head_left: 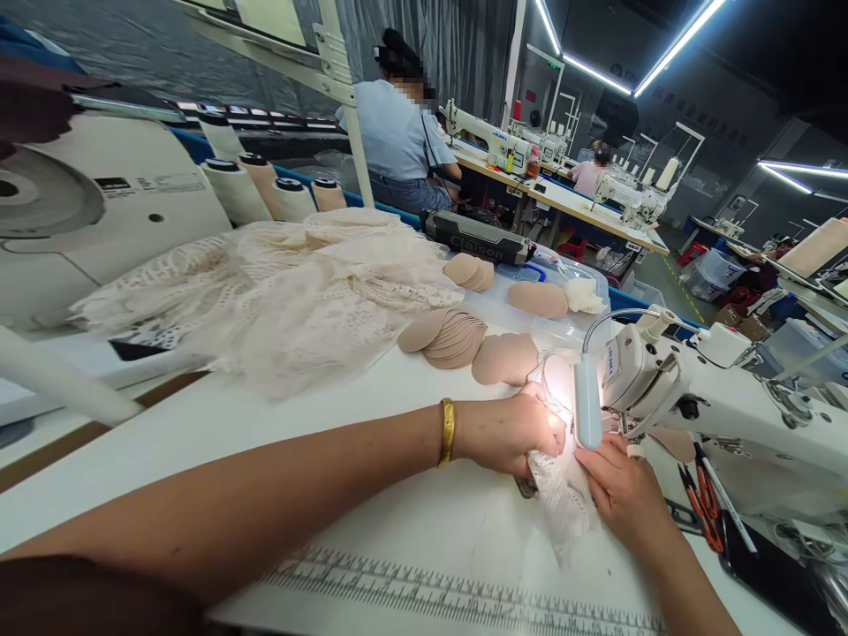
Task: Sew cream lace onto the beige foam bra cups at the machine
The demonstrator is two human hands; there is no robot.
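Note:
A white lace piece (563, 508) hangs over the table edge of the sewing machine (636, 367), brightly lit near the needle. My left hand (518, 431), with a gold bangle at the wrist, is closed on the lace, its fingers curled. From the other side my right hand (623, 481) pinches the lace edge close under the machine head. A slim lamp (586, 405) on a bent neck hangs between my hands and hides part of the needle area. Beside my left hand lie beige oval pads (507, 359), and another stack of oval pads (457, 340) is fanned out farther left.
A heap of cream lace (311, 291) covers the table's left side, before several thread cones (238, 187). A ruler strip (424, 587) runs along the front edge. Orange-handled snips (706, 503), a pen (729, 503) and a dark phone-like slab (775, 574) lie right. A co-worker (397, 124) sits ahead.

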